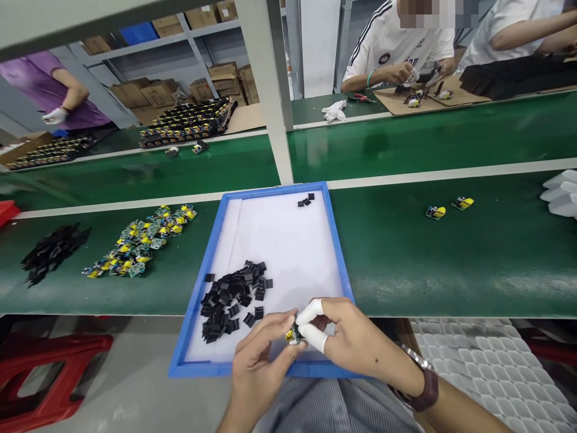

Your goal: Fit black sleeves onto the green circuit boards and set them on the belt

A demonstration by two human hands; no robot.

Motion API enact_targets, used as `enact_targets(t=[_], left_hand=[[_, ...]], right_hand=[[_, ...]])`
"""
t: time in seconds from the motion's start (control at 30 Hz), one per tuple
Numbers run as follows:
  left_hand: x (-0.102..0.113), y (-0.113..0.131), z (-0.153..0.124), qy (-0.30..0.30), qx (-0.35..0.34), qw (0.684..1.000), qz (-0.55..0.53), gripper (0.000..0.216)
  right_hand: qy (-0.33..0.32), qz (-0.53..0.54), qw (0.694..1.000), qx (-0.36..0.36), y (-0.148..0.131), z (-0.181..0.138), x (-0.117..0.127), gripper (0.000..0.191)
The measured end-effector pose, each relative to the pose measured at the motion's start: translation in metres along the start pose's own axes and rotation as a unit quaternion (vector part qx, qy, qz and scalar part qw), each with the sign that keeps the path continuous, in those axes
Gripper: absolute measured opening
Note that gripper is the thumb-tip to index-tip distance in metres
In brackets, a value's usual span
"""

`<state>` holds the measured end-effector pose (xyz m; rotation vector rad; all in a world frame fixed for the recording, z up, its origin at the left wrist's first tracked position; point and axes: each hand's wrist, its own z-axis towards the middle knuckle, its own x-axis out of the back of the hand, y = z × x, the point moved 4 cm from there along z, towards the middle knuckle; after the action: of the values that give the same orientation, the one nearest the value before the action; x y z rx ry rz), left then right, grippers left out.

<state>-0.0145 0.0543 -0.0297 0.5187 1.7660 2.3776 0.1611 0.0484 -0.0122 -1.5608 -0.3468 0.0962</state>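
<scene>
Over the near edge of a blue-rimmed white tray [340, 258], my two hands meet at a small circuit board [295, 334] with a yellow part on it. My left hand [264, 355] pinches the board between thumb and fingertips. From the other side, my right hand [347, 337], with white finger cots on thumb and forefinger, closes its fingertips on the same board. Whether the right fingertips also hold a small black piece is hidden. To the left in the tray lies a heap of small black plastic pieces [229, 294]; a few more black pieces [306, 201] lie at its far right corner.
Left of the tray sit a pile of circuit boards [139, 240] and a pile of flat black pieces [54, 249]. Two more boards [436, 212] lie to the right on the green belt [451, 258]. A post [265, 90] rises behind the tray. Co-workers [396, 54] sit opposite. A red stool [54, 379] stands lower left.
</scene>
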Motion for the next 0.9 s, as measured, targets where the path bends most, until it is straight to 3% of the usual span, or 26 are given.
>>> enact_targets(t=[0.13, 0.4, 0.57, 0.73, 0.9], left_hand=[[0.0, 0.001, -0.001, 0.004, 0.0, 1.0, -0.008, 0.046], [-0.002, 0.0, -0.003, 0.028, 0.021, 0.999, -0.009, 0.043], [-0.002, 0.002, -0.003, 0.023, 0.011, 1.0, -0.008, 0.043], [-0.001, 0.004, -0.002, 0.018, -0.006, 1.0, 0.003, 0.046], [0.001, 0.001, -0.001, 0.022, -0.003, 1.0, 0.018, 0.042]], right_hand=[[0.019, 0.053, 0.998, -0.026, 0.009, 0.003, -0.003, 0.017], [0.061, 0.058, 0.995, 0.05, -0.001, -0.005, 0.003, 0.027], [0.093, 0.041, 0.995, 0.016, 0.004, -0.004, -0.001, 0.023], [0.065, 0.028, 0.997, 0.025, -0.001, -0.003, -0.003, 0.024], [0.022, -0.06, 0.996, 0.059, -0.011, -0.008, 0.0, 0.028]])
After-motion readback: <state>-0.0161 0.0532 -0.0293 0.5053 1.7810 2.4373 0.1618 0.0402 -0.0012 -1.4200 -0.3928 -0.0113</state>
